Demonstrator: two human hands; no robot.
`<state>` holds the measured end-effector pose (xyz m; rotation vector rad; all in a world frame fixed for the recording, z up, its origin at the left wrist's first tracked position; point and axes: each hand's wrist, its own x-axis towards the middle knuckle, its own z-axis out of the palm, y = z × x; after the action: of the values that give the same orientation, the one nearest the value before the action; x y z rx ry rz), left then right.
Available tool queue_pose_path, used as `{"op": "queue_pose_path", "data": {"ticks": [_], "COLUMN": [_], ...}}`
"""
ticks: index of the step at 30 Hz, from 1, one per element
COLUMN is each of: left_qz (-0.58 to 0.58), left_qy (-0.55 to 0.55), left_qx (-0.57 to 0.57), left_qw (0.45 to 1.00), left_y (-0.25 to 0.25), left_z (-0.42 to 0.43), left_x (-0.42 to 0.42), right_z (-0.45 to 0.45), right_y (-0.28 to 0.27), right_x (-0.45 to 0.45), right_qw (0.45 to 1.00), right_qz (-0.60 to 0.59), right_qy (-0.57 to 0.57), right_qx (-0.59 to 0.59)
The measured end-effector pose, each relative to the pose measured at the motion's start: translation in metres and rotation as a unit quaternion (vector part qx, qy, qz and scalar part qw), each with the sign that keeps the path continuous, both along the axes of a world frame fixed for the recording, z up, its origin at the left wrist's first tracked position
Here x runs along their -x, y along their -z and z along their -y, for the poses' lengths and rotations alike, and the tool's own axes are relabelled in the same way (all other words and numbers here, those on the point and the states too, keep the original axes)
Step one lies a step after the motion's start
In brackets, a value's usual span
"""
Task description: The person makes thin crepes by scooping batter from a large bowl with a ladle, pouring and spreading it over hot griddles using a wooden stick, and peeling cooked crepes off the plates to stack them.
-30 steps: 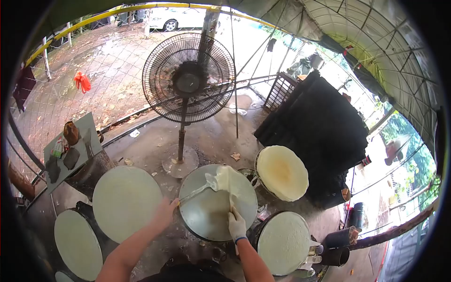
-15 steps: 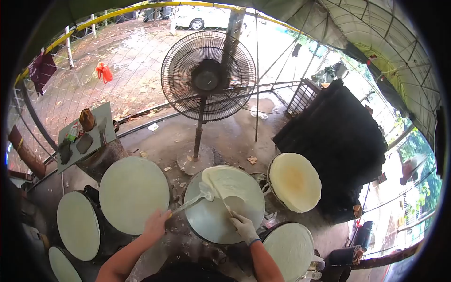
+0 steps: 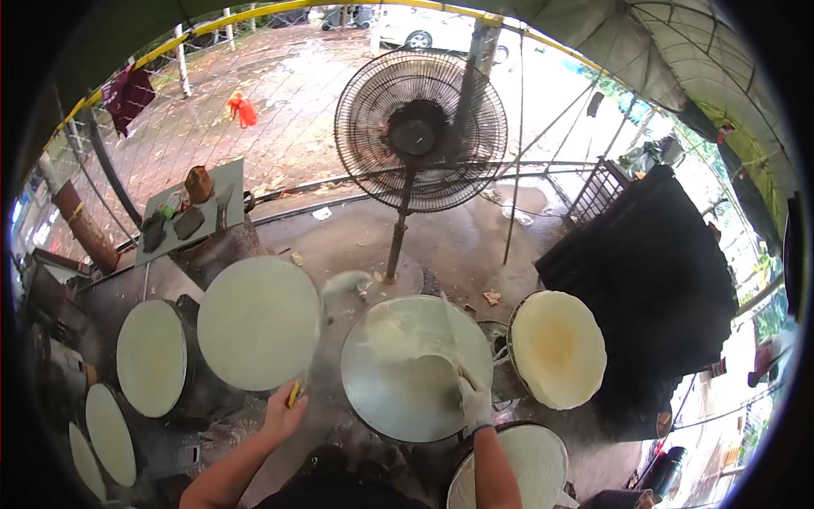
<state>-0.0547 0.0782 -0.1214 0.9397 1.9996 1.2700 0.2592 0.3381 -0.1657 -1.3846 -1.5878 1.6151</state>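
My left hand (image 3: 285,412) is closed on the yellow handle (image 3: 293,394) of a ladle, whose pale, motion-blurred head (image 3: 346,282) hangs above the gap between two round plates. My right hand (image 3: 475,402), in a white glove, grips a long thin spreader (image 3: 450,331) lying across the middle plate (image 3: 386,414). Pale wet batter (image 3: 403,327) covers the upper part of this plate, while grey metal shows lower down. Left of it stands a plate fully covered with a pale sheet (image 3: 259,324). On the right, another sheet (image 3: 558,349) is browned at its centre.
More coated round plates stand at left (image 3: 152,359) and lower right (image 3: 521,467). A standing fan (image 3: 415,136) rises behind the middle plate. A dark stacked heap (image 3: 644,297) is at right. At left, a board (image 3: 227,199) holds small items beside a wire fence.
The view has turned left, shifting the scene rightward. My left hand has swung the ladle off the middle plate, up and left. My right hand has turned the spreader more upright and moved it rightward.
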Motion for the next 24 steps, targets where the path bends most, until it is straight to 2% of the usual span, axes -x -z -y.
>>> {"op": "queue_pose_path", "data": {"ticks": [1,3,5,8,11,14,17,20,23,24], "left_qz": [0.068,0.201,0.233,0.255,0.287,0.322,0.329,0.331,0.348,0.355], "left_qy": [-0.029,-0.083,-0.117,-0.154,-0.192,-0.231,-0.257,-0.279,-0.302,-0.311], "left_qx": [0.003,0.005,-0.028,-0.047,-0.046,-0.063,-0.068,-0.073,-0.065,-0.063], "left_qw": [0.997,0.976,0.965,0.953,0.937,0.916,0.906,0.899,0.885,0.879], "left_y": [-0.008,-0.037,-0.037,-0.042,-0.049,-0.055,-0.06,-0.055,-0.056,-0.056], "left_z": [0.0,-0.005,0.005,0.024,0.052,0.067,0.083,0.097,0.103,0.103], "left_x": [-0.007,-0.023,-0.031,-0.039,-0.047,-0.061,-0.07,-0.078,-0.088,-0.091], "right_z": [-0.01,-0.009,0.005,0.006,-0.036,-0.05,-0.027,-0.02,-0.05,-0.059], "right_y": [-0.014,-0.01,-0.008,-0.011,-0.007,-0.027,0.003,-0.029,-0.044,-0.04], "right_x": [0.008,0.011,0.0,-0.037,-0.021,0.012,-0.028,-0.071,-0.051,-0.038], "right_qw": [1.0,0.989,0.967,0.957,0.983,0.954,0.899,0.871,0.951,0.96], "right_qz": [0.003,0.035,0.029,0.022,-0.048,0.094,0.044,0.045,0.052,0.03], "right_qy": [-0.004,-0.108,-0.175,-0.182,-0.063,-0.235,-0.282,-0.275,-0.183,-0.167], "right_qx": [-0.003,0.099,0.183,0.227,0.165,0.159,0.333,0.404,0.244,0.223]}}
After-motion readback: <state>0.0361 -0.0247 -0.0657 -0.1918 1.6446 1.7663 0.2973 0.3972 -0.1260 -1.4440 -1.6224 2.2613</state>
